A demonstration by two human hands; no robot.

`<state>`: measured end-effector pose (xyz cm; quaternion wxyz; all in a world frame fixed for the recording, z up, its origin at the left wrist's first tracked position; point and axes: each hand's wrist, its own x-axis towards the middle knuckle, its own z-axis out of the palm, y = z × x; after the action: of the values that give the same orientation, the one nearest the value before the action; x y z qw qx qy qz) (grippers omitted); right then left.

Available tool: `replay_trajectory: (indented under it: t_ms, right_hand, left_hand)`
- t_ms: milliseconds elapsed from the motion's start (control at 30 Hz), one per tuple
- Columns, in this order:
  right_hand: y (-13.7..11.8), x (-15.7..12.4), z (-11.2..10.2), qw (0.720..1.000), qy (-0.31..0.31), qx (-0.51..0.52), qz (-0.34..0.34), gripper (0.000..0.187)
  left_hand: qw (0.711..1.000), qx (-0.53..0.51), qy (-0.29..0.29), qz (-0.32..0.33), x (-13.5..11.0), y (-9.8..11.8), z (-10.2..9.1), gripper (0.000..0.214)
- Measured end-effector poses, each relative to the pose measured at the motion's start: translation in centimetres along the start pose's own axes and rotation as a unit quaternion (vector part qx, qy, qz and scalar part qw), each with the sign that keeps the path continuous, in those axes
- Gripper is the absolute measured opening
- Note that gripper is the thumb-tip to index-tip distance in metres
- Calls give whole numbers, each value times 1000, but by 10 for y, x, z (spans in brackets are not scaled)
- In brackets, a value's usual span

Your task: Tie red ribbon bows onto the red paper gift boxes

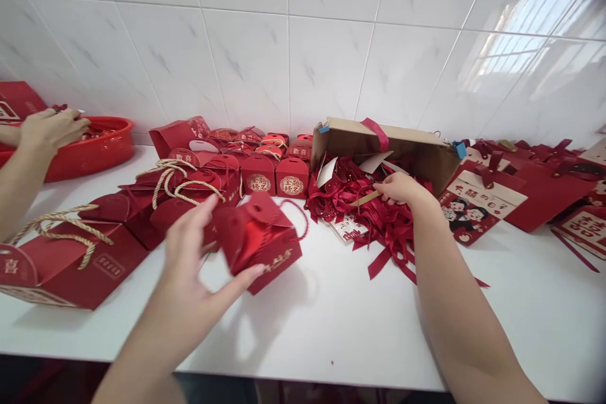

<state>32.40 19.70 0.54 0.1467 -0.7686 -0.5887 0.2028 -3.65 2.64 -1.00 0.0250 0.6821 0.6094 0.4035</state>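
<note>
My left hand [199,271] is curved around the left side of a small red gift box [272,246] with a red cord handle. The thumb lies across the box's lower front, while the other fingers are partly behind it. The box is tilted, slightly blurred, and casts a soft shadow on the table. My right hand [400,192] reaches into a heap of dark red ribbons [388,227] spilling from a cardboard box [402,145]. Its fingertips pinch a narrow gold strip [364,199]. White cards, including a printed card [348,229], lie among the ribbons.
Red gift boxes [291,178] stand in rows at the back. Larger boxes with rope handles [108,262] stand left. Printed red bags [478,208] crowd the right. Another person's hand [54,126] is over a red basin [95,154]. A tiled wall [246,63] borders the white table [360,328].
</note>
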Motion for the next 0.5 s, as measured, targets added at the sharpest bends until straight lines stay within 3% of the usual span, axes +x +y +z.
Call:
replay_trajectory:
  t_ms: [133,200,300,433,500]
  right_hand:
    - [5,4,1,1000,17,-9,12,19]
    - [5,3,0,1000,21,-5,10,20]
    - [3,-1,0,1000,2,26,-15,27]
    - [1,-6,2,996,-53,57,-47,45]
    - [1,-7,4,995,-68,57,-49,43]
  left_hand:
    - [972,42,-227,-50,2,3,24,90]
    - [950,43,-301,-77,0,0,26,91]
    - [949,51,-297,-89,0,0,27,88]
    - [972,5,-229,-50,7,10,32,73]
    - [982,-29,-183,-17,9,17,37,59]
